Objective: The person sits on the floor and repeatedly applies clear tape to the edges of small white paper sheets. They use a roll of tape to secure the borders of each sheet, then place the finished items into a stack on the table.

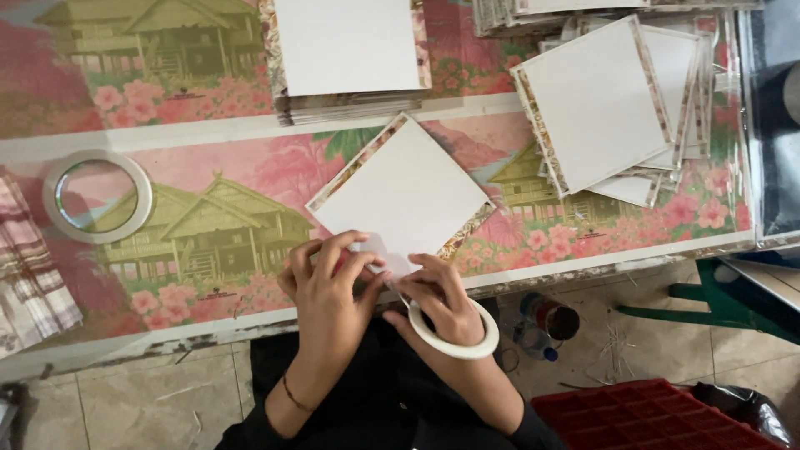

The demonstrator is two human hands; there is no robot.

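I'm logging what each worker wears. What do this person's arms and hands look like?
Both forearms are bare. The left hand has a thin dark band at its wrist. The right hand shows no ring or glove. Dark sleeves begin near the elbows.

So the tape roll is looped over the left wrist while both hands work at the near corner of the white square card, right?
Not quite. The head view shows the tape roll looped over the right hand, not the left wrist. The rest holds: it and the left hand work at the near corner of the white square card.
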